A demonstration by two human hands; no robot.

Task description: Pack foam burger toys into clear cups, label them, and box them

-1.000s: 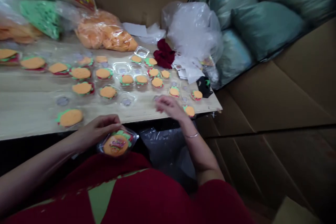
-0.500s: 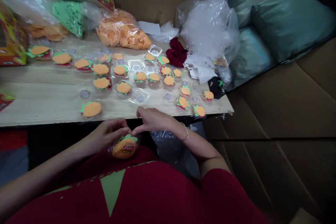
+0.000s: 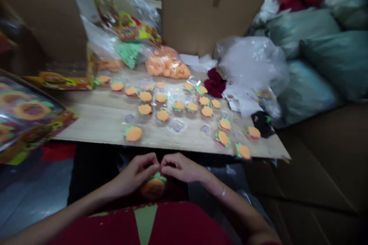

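Both hands meet over my lap, just below the near edge of the wooden board (image 3: 94,118). My left hand (image 3: 135,174) and my right hand (image 3: 179,168) are closed, fingertips together, on one small clear case holding an orange burger toy (image 3: 153,187). The toy shows orange with a green frill under my fingers. Several more orange burger toys (image 3: 133,134) in clear cases lie spread over the board beyond my hands. Empty clear cases (image 3: 177,126) sit among them.
Bags of orange pieces (image 3: 168,67) and green pieces (image 3: 129,53) lie at the board's far side, with a dark red cloth (image 3: 215,84) and crumpled clear plastic (image 3: 253,65). Printed boxes (image 3: 57,80) stand at left. Cardboard (image 3: 322,149) and grey-green sacks (image 3: 316,53) fill the right.
My right hand came back from the board to the toy case in my left hand, and both now pinch it together. The view has tilted up and left.
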